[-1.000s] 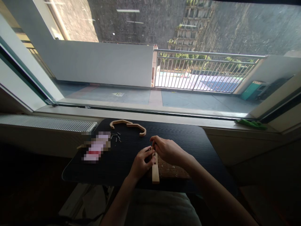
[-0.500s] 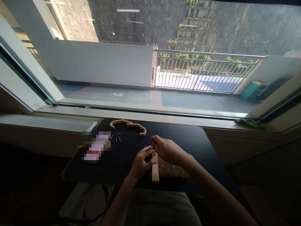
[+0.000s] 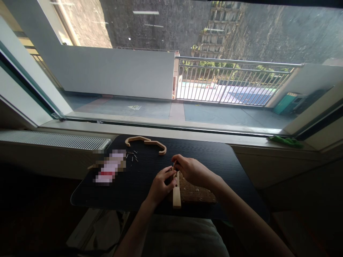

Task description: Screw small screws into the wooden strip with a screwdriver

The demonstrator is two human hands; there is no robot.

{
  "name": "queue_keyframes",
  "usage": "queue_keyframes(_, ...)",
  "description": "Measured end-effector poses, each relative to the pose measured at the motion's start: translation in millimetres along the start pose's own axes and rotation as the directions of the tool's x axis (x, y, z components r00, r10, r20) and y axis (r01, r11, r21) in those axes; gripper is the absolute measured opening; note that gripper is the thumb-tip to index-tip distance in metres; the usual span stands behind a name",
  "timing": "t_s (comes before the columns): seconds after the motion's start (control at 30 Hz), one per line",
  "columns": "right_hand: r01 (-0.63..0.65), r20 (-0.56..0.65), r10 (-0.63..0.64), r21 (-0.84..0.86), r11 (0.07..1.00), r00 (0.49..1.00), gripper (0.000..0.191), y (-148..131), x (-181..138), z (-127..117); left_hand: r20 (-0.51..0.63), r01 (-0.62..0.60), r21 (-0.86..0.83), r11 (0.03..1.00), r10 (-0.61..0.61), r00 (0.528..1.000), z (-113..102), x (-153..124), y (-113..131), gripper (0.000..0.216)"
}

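Head view: both my hands work close together near the front of the black desk (image 3: 214, 153), over a pale wooden strip (image 3: 177, 200). That strip runs away from me along the left part of a brown, speckled block (image 3: 198, 192), with a dark hole visible near its middle. My left grip (image 3: 160, 185) touches the strip's left side, thumb and forefinger resting by its far half; whether they close fully around it I cannot tell. My right grip (image 3: 194, 171) comes over from the right, fingers curled and pinched around a thin, dark piece (image 3: 176, 174) above the strip's far end. My knuckles hide most of that piece, so I cannot tell what it is.

Farther off, two curved wooden pieces (image 3: 138, 138) lie near the desk's far edge, their straight ends side by side. Small metal pins (image 3: 132, 158) are scattered just nearer to me, beside a pinkish item (image 3: 108, 171) blurred into squares. Beyond the desk, a green cloth (image 3: 285, 141) lies on the windowsill (image 3: 193, 134), and a white radiator (image 3: 53, 139) stands to the left.
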State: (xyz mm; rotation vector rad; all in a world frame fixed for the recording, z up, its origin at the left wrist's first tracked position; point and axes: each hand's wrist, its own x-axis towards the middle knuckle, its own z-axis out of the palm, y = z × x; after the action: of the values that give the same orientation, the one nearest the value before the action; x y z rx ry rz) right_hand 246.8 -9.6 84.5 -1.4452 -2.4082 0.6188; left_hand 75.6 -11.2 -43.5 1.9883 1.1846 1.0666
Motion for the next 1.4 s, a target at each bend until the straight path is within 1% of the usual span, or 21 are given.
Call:
queue_keyframes(0.3,0.006,-0.048,-0.015,-0.184,0.983,0.999,0.014,0,0,-1,-0.01,0.001,-0.001,1.0,-0.001,1.0,-1,0,1,0.027)
queue_keyframes(0.57,0.005,-0.057,-0.021,-0.275,0.962,0.998,0.015,-5,-2,-3,0.022,0.004,0.001,1.0,-0.004,1.0,-2,1,3,0.024)
queue_keyframes(0.87,-0.017,-0.047,-0.001,-0.398,0.917,0.999,0.03,-4,3,-10,0.019,0.0,-0.015,1.0,0.0,1.0,0,1,2,0.024)
queue_keyframes(1.07,0.0,-0.018,-0.008,-0.42,0.908,1.0,0.036,-2,6,-15,0.021,-0.004,-0.023,1.0,0.004,1.0,-1,0,2,0.024)
queue_keyframes(1.23,-0.025,-0.011,0.022,-0.448,0.894,1.0,0.042,-5,8,-16,0.015,0.0,-0.017,1.0,0.0,1.0,-1,0,2,0.024)
queue_keyframes(1.4,-0.056,-0.012,0.057,-0.454,0.889,0.998,0.057,-12,9,-17,0.019,-0.006,0.003,1.0,0.006,1.0,-1,1,3,0.025)
